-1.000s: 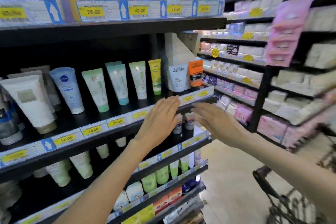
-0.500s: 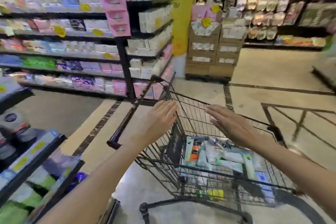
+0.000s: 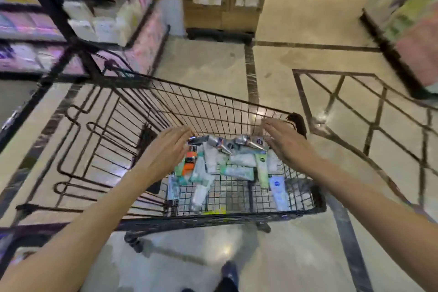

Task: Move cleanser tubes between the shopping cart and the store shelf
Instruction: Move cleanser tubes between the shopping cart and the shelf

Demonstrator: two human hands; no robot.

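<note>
A heap of tubes [image 3: 222,166] lies in the cart [image 3: 213,106], so plenty is left to shelve; your left hand [image 3: 166,152] and right hand [image 3: 286,144] hover above it, fingers straight, holding nothing.

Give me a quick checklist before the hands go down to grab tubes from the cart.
1. Left hand free, fingers straight, holding nothing: ok.
2. Right hand free, fingers straight, holding nothing: ok.
3. Both hands over the cart basket: ok.
4. Tubes loose in the basket, nothing covering them: ok.
5. Orange tube near the left hand, partly hidden by it: ok.
6. Which tube to take first, labels blurred: cannot tell.
</note>
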